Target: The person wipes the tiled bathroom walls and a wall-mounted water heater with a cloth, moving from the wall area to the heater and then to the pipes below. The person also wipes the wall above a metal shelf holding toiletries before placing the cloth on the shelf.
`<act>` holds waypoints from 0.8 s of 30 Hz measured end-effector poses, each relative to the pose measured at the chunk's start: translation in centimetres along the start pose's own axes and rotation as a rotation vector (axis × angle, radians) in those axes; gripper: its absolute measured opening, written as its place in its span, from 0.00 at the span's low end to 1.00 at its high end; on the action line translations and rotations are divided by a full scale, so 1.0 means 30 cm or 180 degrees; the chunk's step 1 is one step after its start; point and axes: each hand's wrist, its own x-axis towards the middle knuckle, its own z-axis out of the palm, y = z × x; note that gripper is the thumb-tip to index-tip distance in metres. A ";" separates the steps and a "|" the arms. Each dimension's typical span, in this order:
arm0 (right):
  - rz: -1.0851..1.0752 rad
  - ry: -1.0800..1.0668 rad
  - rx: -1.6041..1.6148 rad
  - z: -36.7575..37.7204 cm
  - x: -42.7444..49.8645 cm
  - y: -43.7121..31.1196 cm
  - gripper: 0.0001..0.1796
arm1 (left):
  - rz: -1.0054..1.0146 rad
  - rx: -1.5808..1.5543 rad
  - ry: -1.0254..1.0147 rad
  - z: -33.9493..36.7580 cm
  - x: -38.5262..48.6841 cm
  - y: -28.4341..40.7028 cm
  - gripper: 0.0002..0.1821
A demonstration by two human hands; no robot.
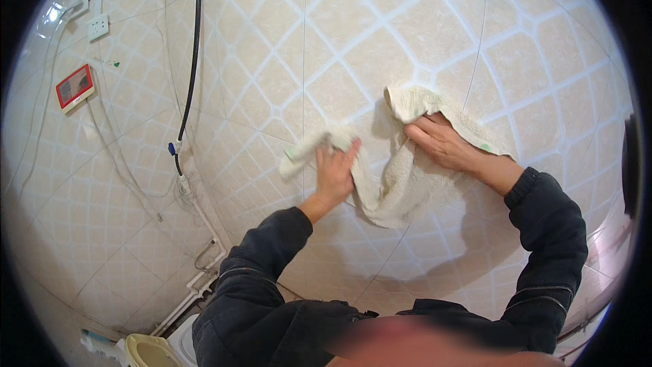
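A cream-coloured towel (433, 173) with small green marks hangs between both of my hands in front of a tiled wall (351, 86). Its fabric sags in a fold in the middle. My left hand (335, 173) grips one end, which is blurred. Higher and to the right, my right hand (440, 137) is closed around a bunched part, its fingertips hidden by the cloth. I cannot tell whether the towel touches the tiles.
A black hose (191, 56) with a blue-handled valve (173, 148) runs down the corner into white pipes (206, 221). On the left wall are a red-framed device (75, 87) and a socket plate (98, 27). A yellowish toilet seat or lid (150, 350) sits at lower left.
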 end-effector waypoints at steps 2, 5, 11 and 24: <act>0.0080 -0.0045 0.0075 -0.011 -0.013 0.001 0.10 | 0.0047 -0.0349 -0.0153 0.003 0.004 0.045 0.34; 0.0436 0.0220 -0.0540 -0.118 -0.007 0.068 0.09 | 0.0110 -0.0975 -0.0097 -0.004 0.223 0.055 0.34; 0.1201 0.1552 -0.2173 -0.364 0.005 0.211 0.07 | 0.0686 -0.0283 0.1150 -0.080 0.923 -0.014 0.29; 0.1097 0.1127 -0.1957 -0.338 -0.039 0.111 0.12 | -0.0386 0.0007 0.0904 -0.041 0.304 -0.103 0.34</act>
